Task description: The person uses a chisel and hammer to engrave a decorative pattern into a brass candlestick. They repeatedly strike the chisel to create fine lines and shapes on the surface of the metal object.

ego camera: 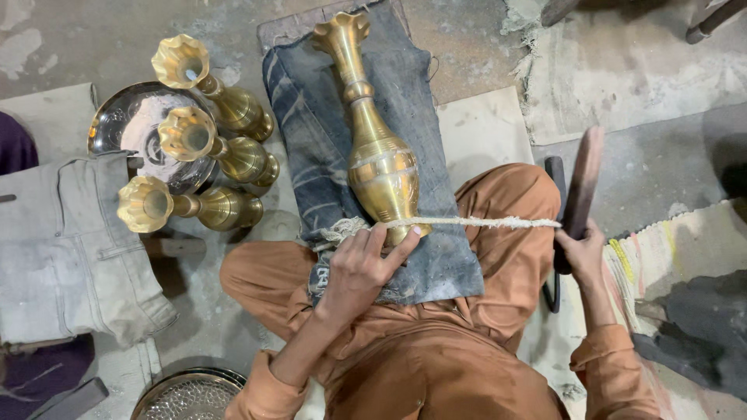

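A tall brass vase lies on a folded blue denim cloth across my lap, its flared mouth pointing away. A pale cord is wrapped around the vase's foot and stretched taut to the right. My left hand presses on the vase's foot and the cord's frayed end. My right hand grips a dark wooden stick that the cord's other end is tied to.
Three more brass vases stand to the left beside a round shiny metal tray. Grey folded cloth lies at far left. An embossed metal plate sits at the bottom. A striped rug is at right.
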A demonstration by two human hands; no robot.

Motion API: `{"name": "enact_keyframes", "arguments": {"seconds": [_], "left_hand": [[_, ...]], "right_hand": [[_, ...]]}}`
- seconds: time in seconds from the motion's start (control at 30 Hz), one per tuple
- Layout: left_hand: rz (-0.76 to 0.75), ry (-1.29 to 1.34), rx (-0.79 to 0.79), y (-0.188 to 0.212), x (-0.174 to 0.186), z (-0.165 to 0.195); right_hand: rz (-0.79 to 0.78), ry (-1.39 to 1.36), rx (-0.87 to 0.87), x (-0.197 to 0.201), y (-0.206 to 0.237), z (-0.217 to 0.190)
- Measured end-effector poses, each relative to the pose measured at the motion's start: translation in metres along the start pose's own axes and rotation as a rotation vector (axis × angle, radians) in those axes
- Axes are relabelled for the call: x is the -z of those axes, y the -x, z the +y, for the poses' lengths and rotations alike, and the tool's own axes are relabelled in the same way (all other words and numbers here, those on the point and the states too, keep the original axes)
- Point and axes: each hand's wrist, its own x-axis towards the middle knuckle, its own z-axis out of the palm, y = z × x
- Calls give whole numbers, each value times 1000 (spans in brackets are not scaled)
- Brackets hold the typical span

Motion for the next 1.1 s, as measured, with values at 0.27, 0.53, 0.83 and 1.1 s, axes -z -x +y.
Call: {"name": "enact_keyframes", "arguments": {"seconds": [0.27,0.53,0.83,1.1], "left_hand": [[-39,108,9,-3,7,-11],[135,717,574,27,11,-18],[460,1078,738,-14,17,-33],[556,1359,710,-51,-6,-40]], "right_hand": [[-30,53,-200,2,0,11],[-195,-168,-315,8,-18,9],[-449,-121,26,18,-57,-24],[-597,244,191,31,-79,-96]]}}
